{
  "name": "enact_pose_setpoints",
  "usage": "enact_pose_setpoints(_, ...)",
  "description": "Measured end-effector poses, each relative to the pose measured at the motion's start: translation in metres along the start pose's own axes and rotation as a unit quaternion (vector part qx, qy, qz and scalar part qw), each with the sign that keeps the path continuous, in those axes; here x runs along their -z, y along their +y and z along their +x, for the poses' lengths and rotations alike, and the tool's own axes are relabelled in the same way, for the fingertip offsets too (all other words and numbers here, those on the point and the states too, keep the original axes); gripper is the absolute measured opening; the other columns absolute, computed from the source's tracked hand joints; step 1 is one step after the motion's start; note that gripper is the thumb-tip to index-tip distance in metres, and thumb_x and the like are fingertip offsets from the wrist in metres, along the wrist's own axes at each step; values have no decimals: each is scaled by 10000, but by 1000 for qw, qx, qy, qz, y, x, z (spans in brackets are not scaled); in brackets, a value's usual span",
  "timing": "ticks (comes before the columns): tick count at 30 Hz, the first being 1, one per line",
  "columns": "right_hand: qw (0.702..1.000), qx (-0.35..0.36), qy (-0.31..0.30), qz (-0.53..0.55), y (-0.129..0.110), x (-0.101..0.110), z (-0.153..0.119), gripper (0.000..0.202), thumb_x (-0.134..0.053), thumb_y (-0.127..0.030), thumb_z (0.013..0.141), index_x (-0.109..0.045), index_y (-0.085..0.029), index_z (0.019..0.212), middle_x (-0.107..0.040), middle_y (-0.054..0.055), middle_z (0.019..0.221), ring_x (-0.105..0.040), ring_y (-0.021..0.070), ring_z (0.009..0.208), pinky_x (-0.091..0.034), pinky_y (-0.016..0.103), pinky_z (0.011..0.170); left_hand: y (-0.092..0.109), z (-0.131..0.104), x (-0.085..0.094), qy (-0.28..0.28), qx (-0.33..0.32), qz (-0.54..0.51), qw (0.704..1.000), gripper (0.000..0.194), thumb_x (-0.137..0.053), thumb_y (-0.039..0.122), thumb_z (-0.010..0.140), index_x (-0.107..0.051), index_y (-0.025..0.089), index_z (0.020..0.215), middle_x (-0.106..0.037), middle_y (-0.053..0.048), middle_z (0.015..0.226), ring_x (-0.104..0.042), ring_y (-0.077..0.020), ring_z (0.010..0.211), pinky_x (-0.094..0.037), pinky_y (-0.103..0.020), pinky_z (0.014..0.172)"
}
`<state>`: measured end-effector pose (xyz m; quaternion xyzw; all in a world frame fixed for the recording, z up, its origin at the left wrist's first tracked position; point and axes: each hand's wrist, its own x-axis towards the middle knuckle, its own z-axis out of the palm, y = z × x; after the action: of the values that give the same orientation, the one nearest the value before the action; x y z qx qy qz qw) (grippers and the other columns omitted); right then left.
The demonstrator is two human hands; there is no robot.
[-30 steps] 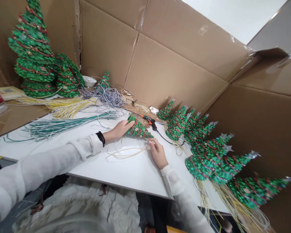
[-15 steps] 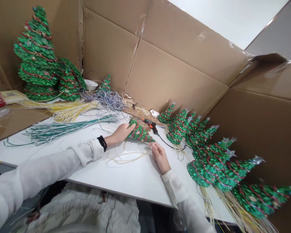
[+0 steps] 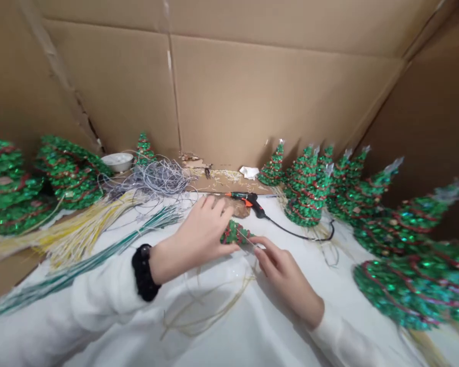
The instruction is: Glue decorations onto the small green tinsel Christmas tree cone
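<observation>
A white tabletop [image 3: 317,267] spans the lower half of the frame. Loose yellowish strands [image 3: 225,310] lie at lower centre. At centre right rests a black-and-orange tool [image 3: 255,205], its black cord [image 3: 290,232] trailing right. Green-and-white strands [image 3: 95,262] and a yellow-and-white bundle [image 3: 84,232] spread across the left; sequinned green trees [image 3: 305,191] crowd the right.

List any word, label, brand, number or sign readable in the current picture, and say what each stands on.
None can be read.
Held tree: no legible text.
Pale patch on the far-left tree: too blurred to tell whether it bears writing.
Black-and-orange corded tool: no legible marking.
</observation>
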<state>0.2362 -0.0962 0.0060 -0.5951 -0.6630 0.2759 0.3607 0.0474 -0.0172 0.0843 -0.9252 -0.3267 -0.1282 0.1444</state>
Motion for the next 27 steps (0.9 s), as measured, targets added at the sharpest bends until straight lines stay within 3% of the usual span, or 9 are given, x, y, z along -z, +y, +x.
enact_pose_setpoints(3,1000,12,8,-27,-7,2,8,304,-363,-357,957,-601,-219,1088,-618,-12,621,-560,146,530,-375,228,522,-1,12,-9,-106,-39,23,993,543,-654,553,727,-609,133,1069,-644,-132,1008,-565,-314,955,-407,-416,839)
enact_pose_setpoints(5,998,20,34,-46,-8,1,11,280,-381,-313,954,-582,-246,1138,-678,-3,708,-610,152,572,-404,228,540,-7,18,-12,-140,-64,33,988,472,-639,508,763,-620,145,1065,-650,-124,1017,-569,-305,963,-413,-414,840)
enact_pose_setpoints(9,990,49,85,-103,-8,-4,12,298,-424,-220,925,-579,-265,1176,-729,22,848,-676,166,687,-462,235,596,-21,27,-17,-131,-97,26,986,506,-598,539,790,-612,171,1136,-674,-106,1050,-580,-281,931,-430,-409,810)
enact_pose_setpoints(12,985,60,91,-131,-7,-7,11,304,-429,-184,914,-592,-249,1164,-735,34,870,-689,174,708,-484,241,603,-25,27,-21,-106,-103,15,989,517,-630,538,760,-622,183,1135,-690,-98,1046,-583,-276,906,-438,-405,789)
enact_pose_setpoints(18,995,42,88,-37,-5,-14,9,286,-375,-219,961,-554,-257,1182,-727,16,951,-692,145,775,-491,221,643,-25,25,-22,-77,-122,9,990,508,-625,521,762,-630,184,1142,-700,-94,1045,-587,-268,865,-448,-397,752)
enact_pose_setpoints(23,997,13,71,41,-2,-21,8,280,-338,-256,978,-512,-257,1198,-708,4,885,-661,129,700,-451,217,604,-25,25,-22,-68,-122,5,990,501,-634,494,761,-631,179,1151,-701,-95,1041,-590,-268,858,-459,-402,756)
enact_pose_setpoints(27,997,-25,46,61,-2,-23,10,300,-320,-255,970,-459,-221,1234,-649,-8,713,-564,124,524,-377,224,511,-23,25,-22,-71,-117,-4,991,493,-634,473,768,-626,187,1169,-700,-95,1039,-589,-267,854,-465,-403,754)
